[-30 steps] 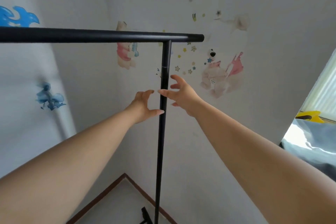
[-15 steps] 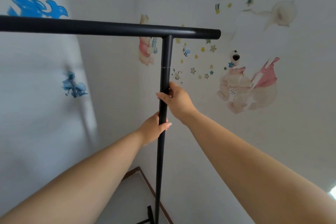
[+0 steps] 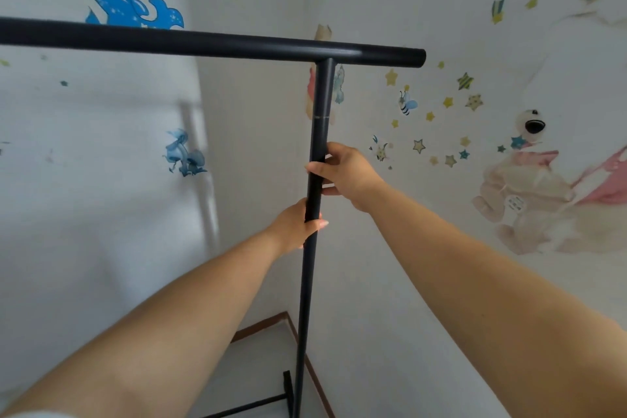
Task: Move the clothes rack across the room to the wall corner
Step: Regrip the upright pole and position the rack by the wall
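Note:
A black metal clothes rack (image 3: 307,299) stands in front of me, its top bar running from the left edge to just right of centre and its right upright dropping to the floor. My right hand (image 3: 346,173) grips the upright about a third of the way down. Just below it, my left hand (image 3: 295,226) is also closed around the same upright. The rack carries no clothes. Its base bars show at the bottom of the view. The wall corner (image 3: 251,180) lies directly behind the upright.
White walls with stickers close in on both sides: blue shapes (image 3: 135,7) on the left wall, stars and a bear (image 3: 529,187) on the right wall. A brown skirting board (image 3: 261,326) edges the small patch of pale floor in the corner.
A second ago both hands were open beside the upright; they have since closed on it. Since the last half second the view has drawn slightly nearer the corner and the grip is unchanged.

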